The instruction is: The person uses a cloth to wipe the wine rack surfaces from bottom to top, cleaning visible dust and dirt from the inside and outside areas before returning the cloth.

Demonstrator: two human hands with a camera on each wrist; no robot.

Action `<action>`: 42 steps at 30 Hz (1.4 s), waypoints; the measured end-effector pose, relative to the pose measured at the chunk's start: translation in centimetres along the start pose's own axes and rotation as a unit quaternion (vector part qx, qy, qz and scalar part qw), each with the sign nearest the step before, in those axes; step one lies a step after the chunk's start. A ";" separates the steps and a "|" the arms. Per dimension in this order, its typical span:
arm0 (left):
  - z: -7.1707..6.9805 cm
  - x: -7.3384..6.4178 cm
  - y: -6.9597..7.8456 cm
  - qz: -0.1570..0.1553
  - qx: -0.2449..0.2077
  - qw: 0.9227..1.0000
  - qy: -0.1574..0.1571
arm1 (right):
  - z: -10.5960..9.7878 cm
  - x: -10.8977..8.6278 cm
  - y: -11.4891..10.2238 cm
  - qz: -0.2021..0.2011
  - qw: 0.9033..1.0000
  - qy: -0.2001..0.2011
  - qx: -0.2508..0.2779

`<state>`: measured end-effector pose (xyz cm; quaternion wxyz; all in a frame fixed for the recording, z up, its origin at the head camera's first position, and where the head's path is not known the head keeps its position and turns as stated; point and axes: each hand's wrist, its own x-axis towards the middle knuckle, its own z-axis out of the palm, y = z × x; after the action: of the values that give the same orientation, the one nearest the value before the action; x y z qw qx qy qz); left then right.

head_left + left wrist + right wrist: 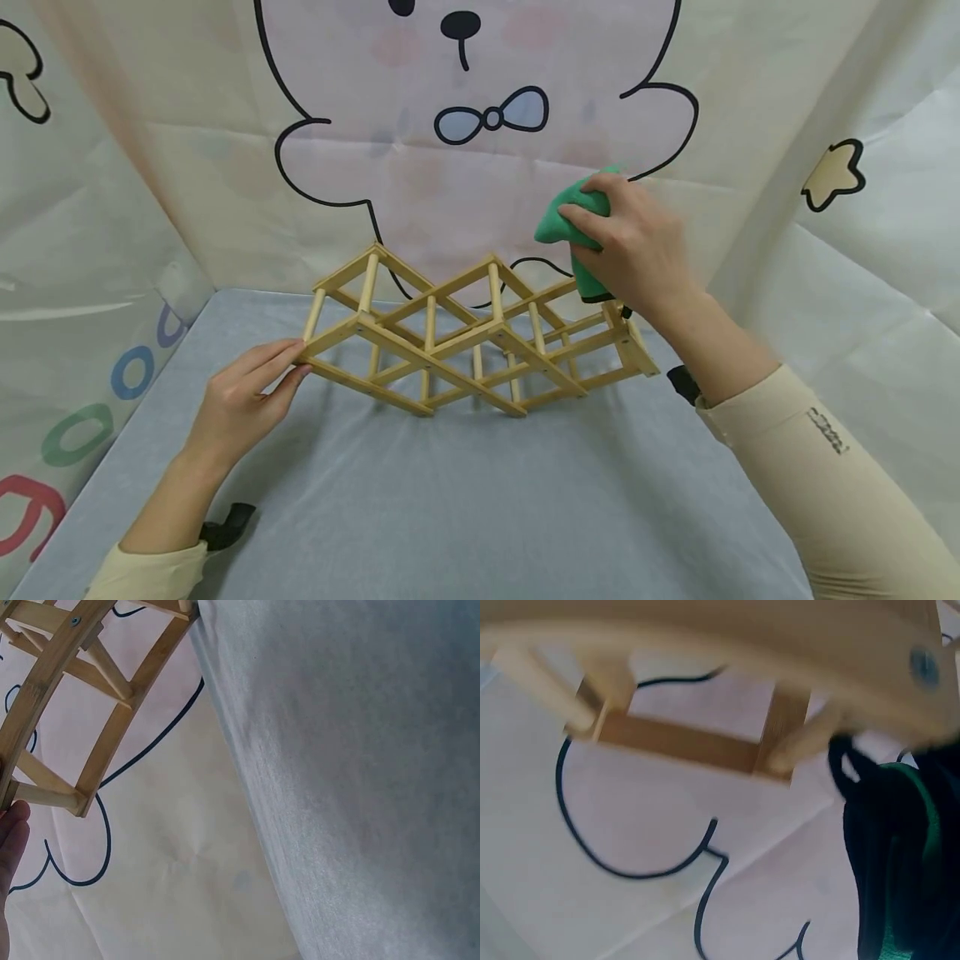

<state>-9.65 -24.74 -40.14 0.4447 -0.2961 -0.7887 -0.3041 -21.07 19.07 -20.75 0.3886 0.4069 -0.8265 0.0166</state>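
A wooden folding lattice rack (427, 333), made of crossed slats and round dowels, stands stretched out above the blue-grey tabletop. My left hand (251, 396) pinches its left end between thumb and fingers. Slats and dowels of the rack (124, 697) fill the upper left of the left wrist view, with the fingertips at a corner. In my right hand (633, 237) is a bunched green cloth (573, 217) with a dark edge, held over the rack's right end. The right wrist view shows the dark-edged cloth (892, 862) hanging close beside a blurred slat.
A pale blue-grey cloth covers the table (465, 517). Behind it hangs a white backdrop (202, 158) with a cartoon bear, and printed side sheets (885, 275) stand left and right. Dark straps (228, 527) sit at the wrists.
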 end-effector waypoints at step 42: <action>-0.1 0.1 -0.2 0.013 0.002 1.000 -0.006 | 6.9 -2.1 -3.4 0.055 0.967 -0.249 0.026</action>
<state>-9.77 -24.92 -40.04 0.4445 -0.3074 -0.7879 -0.2952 -22.28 15.80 -27.89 0.1587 0.3621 -0.9175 -0.0424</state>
